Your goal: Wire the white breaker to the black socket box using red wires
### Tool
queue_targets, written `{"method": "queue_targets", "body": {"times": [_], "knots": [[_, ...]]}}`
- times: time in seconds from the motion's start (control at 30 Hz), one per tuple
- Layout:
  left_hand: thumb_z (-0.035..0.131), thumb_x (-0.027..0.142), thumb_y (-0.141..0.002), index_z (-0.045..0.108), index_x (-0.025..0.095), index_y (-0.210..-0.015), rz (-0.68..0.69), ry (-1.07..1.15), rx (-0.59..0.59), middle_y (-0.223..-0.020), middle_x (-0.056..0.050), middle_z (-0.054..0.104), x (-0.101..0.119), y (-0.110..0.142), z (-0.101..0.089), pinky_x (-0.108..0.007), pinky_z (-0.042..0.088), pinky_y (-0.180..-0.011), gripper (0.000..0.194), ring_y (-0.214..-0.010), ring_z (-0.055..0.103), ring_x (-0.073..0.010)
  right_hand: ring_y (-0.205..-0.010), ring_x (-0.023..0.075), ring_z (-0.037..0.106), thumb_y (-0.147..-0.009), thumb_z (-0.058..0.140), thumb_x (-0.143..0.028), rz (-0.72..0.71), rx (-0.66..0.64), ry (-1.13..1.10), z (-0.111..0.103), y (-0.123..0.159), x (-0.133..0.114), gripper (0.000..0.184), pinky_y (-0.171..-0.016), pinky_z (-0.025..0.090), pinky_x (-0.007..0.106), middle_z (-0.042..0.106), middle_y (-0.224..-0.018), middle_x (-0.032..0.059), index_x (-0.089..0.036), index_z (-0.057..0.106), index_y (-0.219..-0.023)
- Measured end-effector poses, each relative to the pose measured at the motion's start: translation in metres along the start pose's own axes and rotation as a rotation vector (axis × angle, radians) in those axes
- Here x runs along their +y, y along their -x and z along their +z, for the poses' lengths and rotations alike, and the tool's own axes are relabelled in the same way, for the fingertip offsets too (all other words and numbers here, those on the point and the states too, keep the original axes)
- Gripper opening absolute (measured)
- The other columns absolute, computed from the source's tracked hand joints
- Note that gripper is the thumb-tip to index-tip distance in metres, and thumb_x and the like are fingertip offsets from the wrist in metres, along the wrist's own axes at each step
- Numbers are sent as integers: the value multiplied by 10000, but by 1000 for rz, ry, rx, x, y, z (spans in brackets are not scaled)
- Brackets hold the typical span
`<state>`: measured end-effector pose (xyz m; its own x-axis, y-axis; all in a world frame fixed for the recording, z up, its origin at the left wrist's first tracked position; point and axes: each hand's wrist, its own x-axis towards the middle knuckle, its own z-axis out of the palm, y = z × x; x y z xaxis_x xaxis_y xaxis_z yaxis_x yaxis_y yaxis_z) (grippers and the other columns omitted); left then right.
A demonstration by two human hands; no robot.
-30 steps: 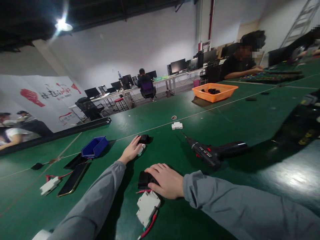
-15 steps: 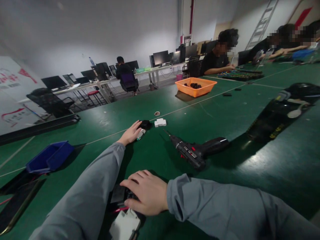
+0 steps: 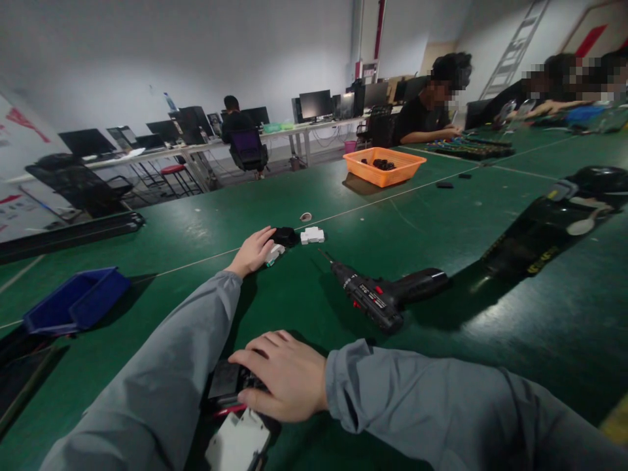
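Note:
My left hand (image 3: pixel 251 252) reaches far forward across the green table, fingers stretched out. Its fingertips touch a black block (image 3: pixel 284 236), and a small white plastic piece (image 3: pixel 275 254) with a green bit lies under its thumb side. Just right of these sits another white plastic module (image 3: pixel 313 235). Close to my body, my right hand (image 3: pixel 287 376) curls over a black device (image 3: pixel 226 381), thumb and fingers around its right part, which they hide. Below it lies a white plastic housing (image 3: pixel 238 441), with a red strip between them.
A black electric screwdriver (image 3: pixel 373 297) lies right of centre, bit toward the white module. Beyond are a dark bottle (image 3: pixel 540 229) and an orange basket (image 3: pixel 385 171) holding black parts. A blue bin (image 3: pixel 78 304) stands left. A co-worker (image 3: pixel 429 108) sits across the table.
The view has shifted slightly, so the blue bin sits further left in the picture. Both hands keep nearly the same places on the table.

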<state>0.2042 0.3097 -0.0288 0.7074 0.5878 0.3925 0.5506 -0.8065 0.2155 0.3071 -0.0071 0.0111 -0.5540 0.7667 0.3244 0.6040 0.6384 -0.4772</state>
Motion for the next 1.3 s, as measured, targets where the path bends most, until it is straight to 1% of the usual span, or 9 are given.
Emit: {"method": "queue_targets", "body": {"times": [0.1,0.23,0.43,0.6,0.77,0.9,1.13,1.2,1.3], "knots": [[256,439,-1003,499,168,-1395,-22,-77,115,-1465,-108,480,2,9,-3,-465,283,-1177,535,-1386,389,-248,-1084,253,547,-965,501,-479,1,-3,8,0,0,0,501,-933,438,409,590,-1258,85,-206,422,-1378],[235,399,-1005,512,159,-1359,-60,-102,141,-1393,-120,525,6,39,-18,-435,333,-1135,510,-1319,446,-240,-1099,256,539,-947,538,-463,0,-5,23,1,0,-1,524,-948,442,413,575,-1268,94,-202,421,-1386],[375,404,-959,552,162,-1255,-215,-230,86,-1230,-131,593,19,131,-56,-462,409,-1056,422,-1204,509,-277,-1156,264,511,-890,609,-336,-4,-28,17,4,2,-2,564,-1008,419,424,560,-1267,111,-185,414,-1397],[404,343,-936,559,160,-1213,-344,-233,52,-1180,-129,618,52,212,-86,-463,438,-1039,366,-1172,531,-274,-1198,273,487,-911,570,-308,-1,-74,13,7,0,-1,561,-1040,407,461,531,-1302,128,-184,389,-1427],[399,322,-952,543,166,-1224,-389,-174,-3,-1218,-125,597,107,267,-110,-434,464,-1011,345,-1141,559,-253,-1288,271,442,-918,558,-289,-30,-125,5,3,9,4,601,-1098,392,473,472,-1386,143,-183,331,-1465],[383,284,-975,550,179,-1183,-288,-59,-34,-1186,-110,601,146,288,-125,-387,473,-964,287,-1092,570,-218,-1330,270,425,-917,565,-285,9,-136,10,-5,27,15,611,-1117,397,477,436,-1422,146,-206,316,-1469],[438,277,-954,532,207,-739,91,110,-138,-691,-29,552,170,290,-138,-308,416,-638,245,-689,524,-162,-1349,304,410,-872,644,-319,7,-152,68,-12,32,15,696,-1097,417,524,408,-1447,164,-212,321,-1480],[487,346,-934,519,209,-713,104,103,-130,-670,-28,542,183,292,-138,-324,393,-608,262,-660,504,-166,-1364,319,387,-863,655,-307,-65,-182,93,-13,28,12,684,-1087,415,543,368,-1486,151,-251,359,-1477],[570,562,-853,555,196,-822,3,113,-126,-785,-54,581,211,296,-137,-340,398,-612,368,-708,510,-187,-1370,319,377,-883,632,-288,-109,-203,105,-13,25,11,615,-1075,418,550,344,-1511,126,-295,412,-1457]]}}
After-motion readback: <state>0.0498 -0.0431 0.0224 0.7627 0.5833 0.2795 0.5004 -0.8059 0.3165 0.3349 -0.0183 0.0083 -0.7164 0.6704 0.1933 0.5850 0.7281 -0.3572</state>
